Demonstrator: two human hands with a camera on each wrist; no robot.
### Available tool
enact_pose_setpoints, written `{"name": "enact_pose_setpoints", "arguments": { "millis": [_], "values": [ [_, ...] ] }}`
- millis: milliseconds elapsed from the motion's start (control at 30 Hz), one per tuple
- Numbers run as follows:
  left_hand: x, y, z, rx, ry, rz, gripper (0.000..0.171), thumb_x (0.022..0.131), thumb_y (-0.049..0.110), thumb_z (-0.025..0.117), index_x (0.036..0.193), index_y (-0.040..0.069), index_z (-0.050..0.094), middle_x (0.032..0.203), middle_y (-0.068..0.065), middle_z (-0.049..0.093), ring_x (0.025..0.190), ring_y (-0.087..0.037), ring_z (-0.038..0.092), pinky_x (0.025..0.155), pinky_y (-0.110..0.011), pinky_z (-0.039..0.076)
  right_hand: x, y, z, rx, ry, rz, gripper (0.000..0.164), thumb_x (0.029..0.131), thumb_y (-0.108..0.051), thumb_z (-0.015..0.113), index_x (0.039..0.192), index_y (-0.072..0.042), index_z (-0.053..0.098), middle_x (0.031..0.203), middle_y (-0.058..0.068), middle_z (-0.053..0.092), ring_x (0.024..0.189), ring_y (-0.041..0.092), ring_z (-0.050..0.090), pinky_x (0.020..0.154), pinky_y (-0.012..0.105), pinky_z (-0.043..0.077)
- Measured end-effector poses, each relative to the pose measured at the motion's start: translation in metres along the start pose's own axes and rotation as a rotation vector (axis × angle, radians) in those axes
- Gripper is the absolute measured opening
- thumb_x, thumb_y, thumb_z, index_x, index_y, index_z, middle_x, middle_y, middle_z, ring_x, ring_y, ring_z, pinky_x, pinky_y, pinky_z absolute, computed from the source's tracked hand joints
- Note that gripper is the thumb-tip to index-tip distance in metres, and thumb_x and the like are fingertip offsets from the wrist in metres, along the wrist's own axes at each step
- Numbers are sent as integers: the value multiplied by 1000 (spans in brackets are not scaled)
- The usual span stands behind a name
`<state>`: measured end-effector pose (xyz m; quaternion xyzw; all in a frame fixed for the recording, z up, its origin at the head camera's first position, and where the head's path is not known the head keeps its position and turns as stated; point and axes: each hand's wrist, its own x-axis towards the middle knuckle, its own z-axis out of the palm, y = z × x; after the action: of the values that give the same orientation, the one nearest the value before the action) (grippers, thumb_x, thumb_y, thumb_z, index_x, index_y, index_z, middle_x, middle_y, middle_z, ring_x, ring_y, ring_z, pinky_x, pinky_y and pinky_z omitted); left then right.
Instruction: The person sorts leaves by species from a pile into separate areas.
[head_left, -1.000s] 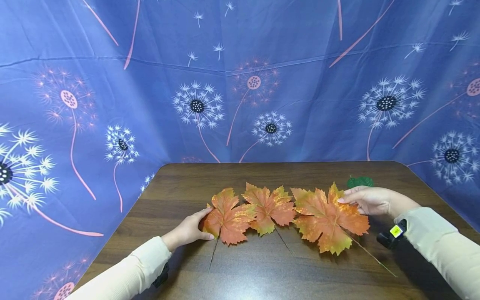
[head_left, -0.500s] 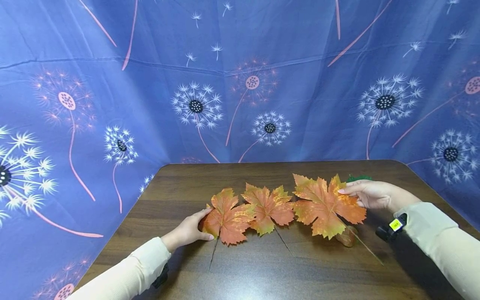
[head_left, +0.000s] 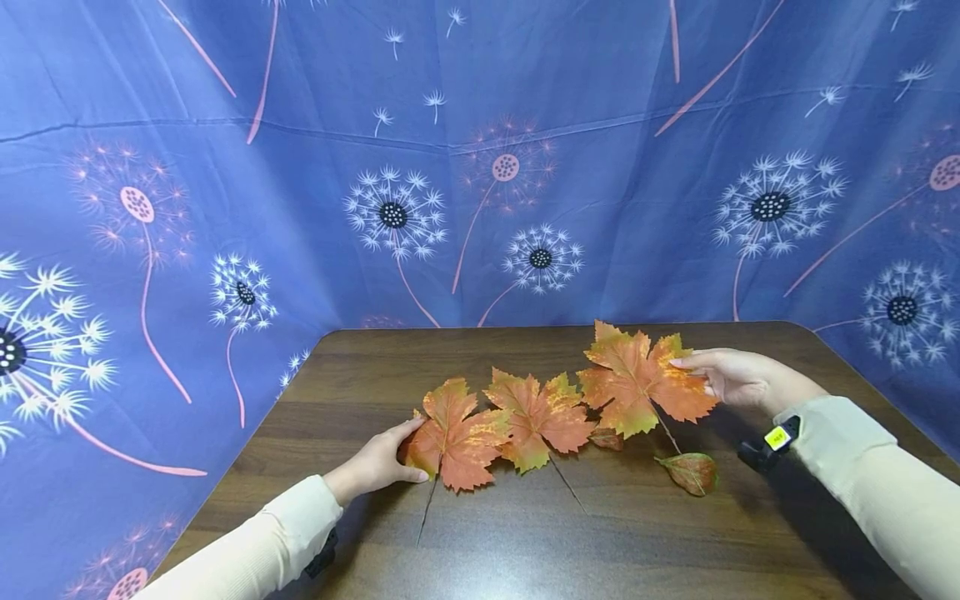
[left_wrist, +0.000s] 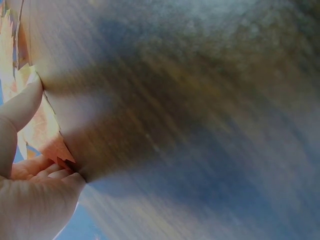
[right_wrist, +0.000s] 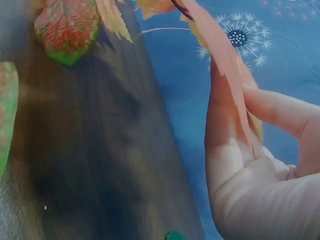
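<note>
My left hand (head_left: pixel 377 460) holds the edge of the left orange maple leaf (head_left: pixel 457 437), thumb on top in the left wrist view. A second orange maple leaf (head_left: pixel 536 417) lies in the middle, its thin stem pointing toward me. My right hand (head_left: pixel 753 385) pinches the edge of the large maple leaf (head_left: pixel 641 379) between thumb and fingers, holding it above the table. Below its stem lies a small red-green leaf (head_left: pixel 692 473). Another small reddish leaf (head_left: pixel 606 439) is partly covered between the middle and large leaves.
The brown wooden table (head_left: pixel 495 550) has rounded far corners. Behind it hangs a blue cloth (head_left: pixel 637 167) printed with dandelions. A bit of something green (right_wrist: pixel 175 235) shows at the bottom of the right wrist view.
My right hand has raised the large maple leaf and moved it back and slightly left, uncovering the two small leaves. The green leaf behind is now hidden. My left hand has stayed put.
</note>
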<state>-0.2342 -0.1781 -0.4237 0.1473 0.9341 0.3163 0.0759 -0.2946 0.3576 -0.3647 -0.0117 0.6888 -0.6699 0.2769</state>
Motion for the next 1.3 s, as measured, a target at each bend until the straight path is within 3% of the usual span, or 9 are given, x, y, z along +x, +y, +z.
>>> {"name": "enact_pose_setpoints", "arguments": {
  "millis": [33,100,133,233,567,733,1067,1300],
  "values": [
    [0,-1,0,0,1,1,87,73,15,85,146,2,40,148,-24,41,135,-43,40,108,-57,36,0,-1,0,31,-18,-7,19,103,-16,44,115,-11,59,108,-6,61,89,3,61,71,16,49],
    [0,-1,1,2,2,2,87,73,15,85,146,2,41,148,-24,41,135,-43,41,107,-57,36,1,-4,-1,96,-58,-19,29,104,-13,42,95,-19,68,97,-8,67,84,4,63,67,15,51],
    [0,-2,1,-5,0,1,87,73,15,85,146,2,40,148,-24,41,135,-43,40,108,-57,36,1,-5,-1,120,-74,-21,32,104,-13,41,93,-20,69,96,-8,66,83,4,63,66,15,51],
    [0,-2,1,-11,-5,2,86,74,15,85,146,2,40,148,-24,41,135,-42,40,108,-56,35,3,-9,-2,188,-83,-21,37,105,-13,39,91,-19,72,94,-5,68,81,4,65,66,15,53],
    [-1,2,-3,-6,-10,5,86,74,16,84,146,1,39,148,-26,40,136,-43,39,109,-57,35,22,-16,-7,277,38,23,38,105,-14,38,87,-17,72,89,-6,69,76,5,64,60,17,50],
    [-1,3,-2,-9,-19,0,87,75,16,84,147,1,38,149,-24,40,135,-41,41,107,-55,37,36,-12,-13,336,33,32,40,105,-13,37,84,-14,71,84,-2,71,75,7,66,60,17,51],
    [0,2,-1,-22,-12,-5,86,74,14,84,147,1,39,149,-23,40,134,-41,42,107,-55,38,57,-5,-24,267,63,69,31,104,-16,41,86,-19,66,88,-7,66,81,4,61,65,16,47],
    [-1,4,-2,-12,-12,-7,87,74,15,84,147,1,39,150,-23,39,136,-41,39,108,-55,36,71,-1,-26,208,76,64,34,105,-16,40,85,-21,66,87,-9,64,80,3,58,65,16,44]
  ]
}}
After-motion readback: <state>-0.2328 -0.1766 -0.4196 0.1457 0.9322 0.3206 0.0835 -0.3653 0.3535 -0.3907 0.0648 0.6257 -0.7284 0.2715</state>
